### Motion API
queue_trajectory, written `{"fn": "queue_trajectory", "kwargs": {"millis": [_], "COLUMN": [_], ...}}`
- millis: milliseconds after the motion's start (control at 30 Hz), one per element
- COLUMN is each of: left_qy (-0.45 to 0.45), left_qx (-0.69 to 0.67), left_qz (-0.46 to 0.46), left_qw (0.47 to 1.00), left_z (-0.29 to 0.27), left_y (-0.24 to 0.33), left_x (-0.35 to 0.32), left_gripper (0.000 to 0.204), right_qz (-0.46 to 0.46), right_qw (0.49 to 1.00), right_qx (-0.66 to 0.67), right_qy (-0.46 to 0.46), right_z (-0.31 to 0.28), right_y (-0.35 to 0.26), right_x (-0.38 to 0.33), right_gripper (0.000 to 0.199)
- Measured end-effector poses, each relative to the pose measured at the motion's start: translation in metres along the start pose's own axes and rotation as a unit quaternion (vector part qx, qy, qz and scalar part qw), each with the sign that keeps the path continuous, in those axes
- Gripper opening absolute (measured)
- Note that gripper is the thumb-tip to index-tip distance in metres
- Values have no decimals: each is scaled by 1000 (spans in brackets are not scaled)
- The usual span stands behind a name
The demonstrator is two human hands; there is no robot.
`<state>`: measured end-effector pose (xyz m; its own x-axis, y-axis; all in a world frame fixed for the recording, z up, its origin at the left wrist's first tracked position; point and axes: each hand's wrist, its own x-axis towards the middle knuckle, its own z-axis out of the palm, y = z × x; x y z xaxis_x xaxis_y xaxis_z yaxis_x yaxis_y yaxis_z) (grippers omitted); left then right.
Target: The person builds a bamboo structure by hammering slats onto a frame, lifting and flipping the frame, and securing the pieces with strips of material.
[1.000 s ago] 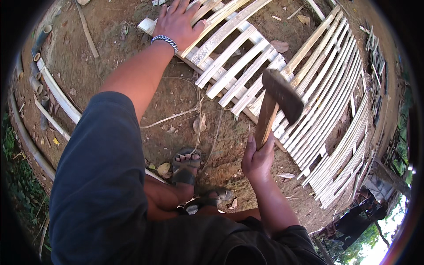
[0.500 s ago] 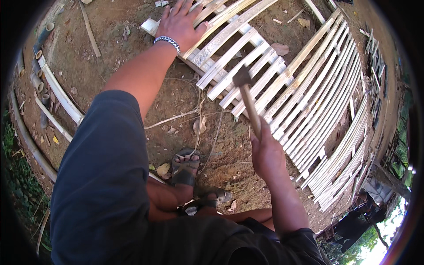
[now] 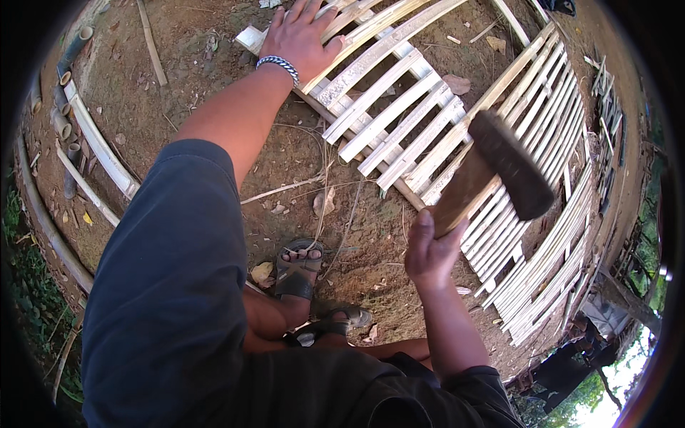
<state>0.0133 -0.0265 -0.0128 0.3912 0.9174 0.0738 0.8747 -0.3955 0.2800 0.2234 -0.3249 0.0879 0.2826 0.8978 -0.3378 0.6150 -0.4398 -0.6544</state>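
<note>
Split bamboo slats (image 3: pixel 389 107) lie side by side over crosspieces, forming a long lattice that curves from the top centre toward the lower right. My left hand (image 3: pixel 300 43) rests on the slats at the lattice's upper left end, fingers stretched out and apart, a chain bracelet at the wrist. Near the lattice's lower edge, my right hand (image 3: pixel 434 250) grips the wooden handle of a hammer (image 3: pixel 510 167). Its dark metal head is raised above the slats, slightly blurred, and hides part of them.
Cut bamboo tubes (image 3: pixel 69 118) and a long split bamboo piece (image 3: pixel 100 143) lie on the soil at left. Beneath me are my sandalled feet (image 3: pixel 296 274). Thin strips (image 3: pixel 317 167) trail over the ground beside the lattice. A stick pile (image 3: pixel 610 128) lies at far right.
My right hand has lifted the hammer, its head swinging up and to the right, away from the slats. My left hand stays on the lattice; the view has shifted slightly.
</note>
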Motion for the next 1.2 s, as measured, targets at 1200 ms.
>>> {"fn": "queue_trajectory", "kwargs": {"millis": [1200], "left_qy": [-32], "left_qx": [-13], "left_qz": [-14], "left_qw": [999], "left_z": [-8], "left_y": [0], "left_x": [-4], "left_gripper": [68], "right_qz": [58], "right_qw": [939], "right_qx": [-276], "right_qy": [-198], "right_z": [-2], "right_y": [-19], "right_x": [24], "right_gripper": [44]}}
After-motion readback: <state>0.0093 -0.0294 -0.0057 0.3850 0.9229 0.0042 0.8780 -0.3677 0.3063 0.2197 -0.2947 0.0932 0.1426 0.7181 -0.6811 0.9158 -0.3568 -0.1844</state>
